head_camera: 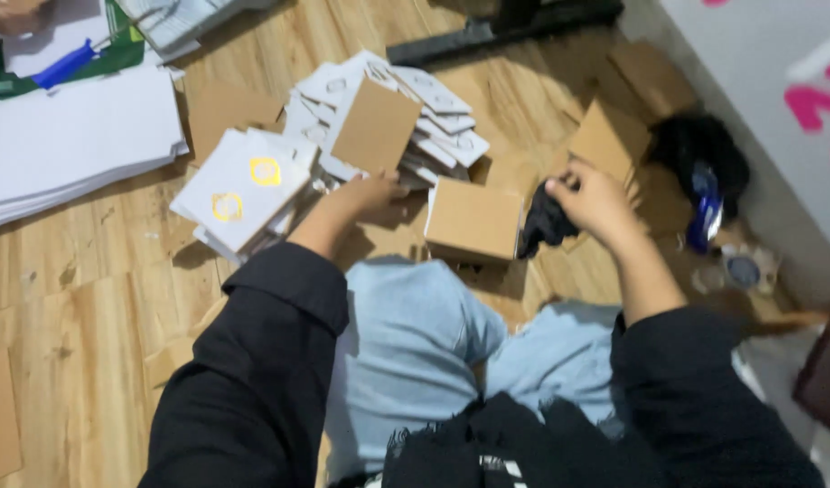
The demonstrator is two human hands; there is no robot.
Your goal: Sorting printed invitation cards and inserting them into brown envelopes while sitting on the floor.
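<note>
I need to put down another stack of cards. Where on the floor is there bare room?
Bare wood floor lies left of the left sleeve, below the white paper sheets. It is crowded ahead: card piles, brown box and black cloth surround both hands.

A brown cardboard box (473, 219) sits flat on the wooden floor near the knees, between the two hands, its plain top facing up. Just right of it a black cloth (543, 226) hangs crumpled, pinched at its top edge. Far left of the box lies a loose heap of white cards (406, 117), with one brown card (376, 125) resting tilted on top.
</note>
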